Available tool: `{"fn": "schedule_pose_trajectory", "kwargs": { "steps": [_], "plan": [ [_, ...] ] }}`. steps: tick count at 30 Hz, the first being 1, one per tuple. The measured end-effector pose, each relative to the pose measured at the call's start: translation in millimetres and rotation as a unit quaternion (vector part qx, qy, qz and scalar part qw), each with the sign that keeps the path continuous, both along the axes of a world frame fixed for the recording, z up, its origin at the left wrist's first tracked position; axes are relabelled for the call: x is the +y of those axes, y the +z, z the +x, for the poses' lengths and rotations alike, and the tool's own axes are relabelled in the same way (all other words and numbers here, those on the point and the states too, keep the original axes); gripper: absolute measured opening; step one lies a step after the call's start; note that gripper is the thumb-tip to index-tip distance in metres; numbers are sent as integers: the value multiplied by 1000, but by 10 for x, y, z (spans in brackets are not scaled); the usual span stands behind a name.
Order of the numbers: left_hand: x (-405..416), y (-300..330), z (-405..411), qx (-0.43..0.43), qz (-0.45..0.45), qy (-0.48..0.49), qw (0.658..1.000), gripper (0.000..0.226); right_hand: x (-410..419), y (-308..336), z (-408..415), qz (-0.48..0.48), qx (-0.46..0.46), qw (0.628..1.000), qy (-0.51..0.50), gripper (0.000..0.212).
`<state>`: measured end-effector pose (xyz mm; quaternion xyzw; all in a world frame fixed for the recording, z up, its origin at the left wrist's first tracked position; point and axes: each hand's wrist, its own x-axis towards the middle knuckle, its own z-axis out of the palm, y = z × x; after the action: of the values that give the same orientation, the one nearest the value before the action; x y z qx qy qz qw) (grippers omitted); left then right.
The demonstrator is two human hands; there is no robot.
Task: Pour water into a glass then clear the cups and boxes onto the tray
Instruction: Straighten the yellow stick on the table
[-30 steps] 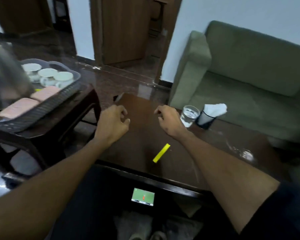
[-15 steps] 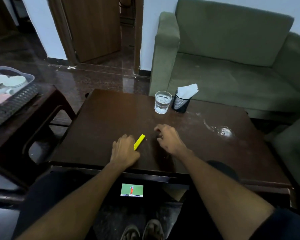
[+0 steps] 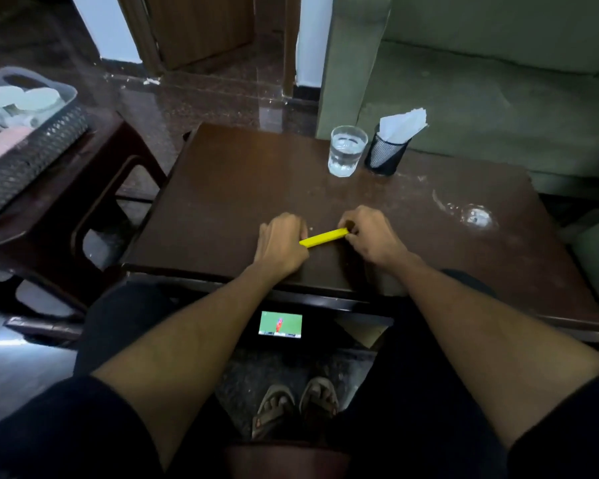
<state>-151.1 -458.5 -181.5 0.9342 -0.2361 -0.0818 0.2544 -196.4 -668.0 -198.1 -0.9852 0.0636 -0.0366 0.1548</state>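
Moved since half a second ago: both hands now at the thin yellow plastic strip [image 3: 323,237], lying almost left-to-right on the dark brown wooden table [image 3: 222,202], right end a little farther. Right hand [image 3: 370,233] pinching the right end; left hand [image 3: 281,245] curled over the left end, grip hidden. Clear glass of water [image 3: 347,150] standing well beyond. White cups [image 3: 18,98] and pink boxes [image 3: 4,145] already in grey mesh tray [image 3: 32,150], far left, nearer the left hand

Home lounge: sofa [image 3: 481,91], coffee table [image 3: 242,188].
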Motion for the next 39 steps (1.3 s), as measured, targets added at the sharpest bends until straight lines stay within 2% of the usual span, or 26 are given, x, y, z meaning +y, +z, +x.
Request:
{"fn": "schedule_pose_trajectory", "kwargs": {
  "steps": [8,16,21,28,33,39],
  "plan": [
    [413,65,189,-11,-29,50,998,21,389,113,317,2,-11,1000,25,19],
    [1503,373,681,-60,-89,151,983,18,1501,546,1021,37,-50,994,95,24],
    [2255,686,891,-110,-155,236,953,30,2365,1025,1479,63,-85,987,120,31],
    [3084,1120,1049,-175,-234,291,911,26,3365,1582,1911,61,-141,975,162,32],
    [3517,1263,1031,-229,-213,320,894,22,3849,1717,2156,6,-152,969,197,28],
    [3783,1209,1014,-254,-136,383,878,21,4236,1723,2294,-39,-107,967,227,31]
  ]
}}
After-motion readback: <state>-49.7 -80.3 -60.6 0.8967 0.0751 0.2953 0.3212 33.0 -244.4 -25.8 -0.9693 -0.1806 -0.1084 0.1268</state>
